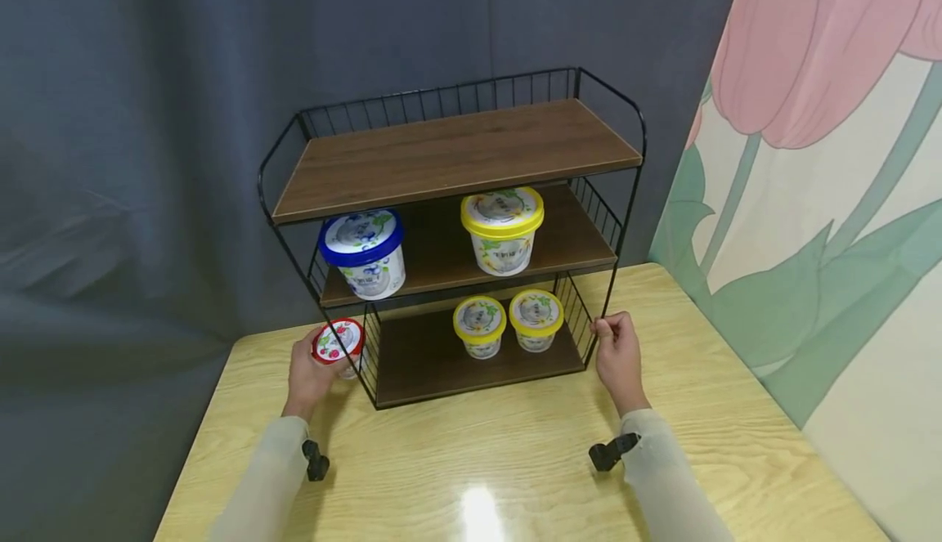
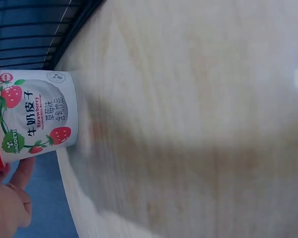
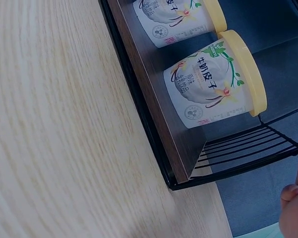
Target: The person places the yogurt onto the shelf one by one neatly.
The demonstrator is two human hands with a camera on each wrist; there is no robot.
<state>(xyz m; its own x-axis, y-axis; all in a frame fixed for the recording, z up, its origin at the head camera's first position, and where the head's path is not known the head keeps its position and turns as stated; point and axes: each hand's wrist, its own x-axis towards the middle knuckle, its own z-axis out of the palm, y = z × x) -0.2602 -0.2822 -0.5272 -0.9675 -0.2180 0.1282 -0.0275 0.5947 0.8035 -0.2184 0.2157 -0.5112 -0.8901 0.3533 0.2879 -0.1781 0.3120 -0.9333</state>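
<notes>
My left hand [image 1: 306, 377] grips a red-lidded strawberry milk cup [image 1: 337, 342] just outside the left side of the black wire shelf rack [image 1: 471, 148]. In the left wrist view the strawberry cup [image 2: 37, 114] is upright and close over the table, with fingers around it near the lid. My right hand [image 1: 621, 360] holds the rack's right front post low down, thumb and fingers at the rod. On the bottom board, two small yellow-lidded cups [image 1: 480, 328] [image 1: 536, 320] stand side by side at the right.
The middle board carries a large blue-lidded tub [image 1: 363, 254] at left and a large yellow-lidded tub [image 1: 504, 231] right of centre. Wire side panels border the boards. The rack stands on a light wood table [image 1: 456, 452] before a dark curtain [image 1: 147, 158]; a tulip-patterned wall [image 1: 824, 199] lies right.
</notes>
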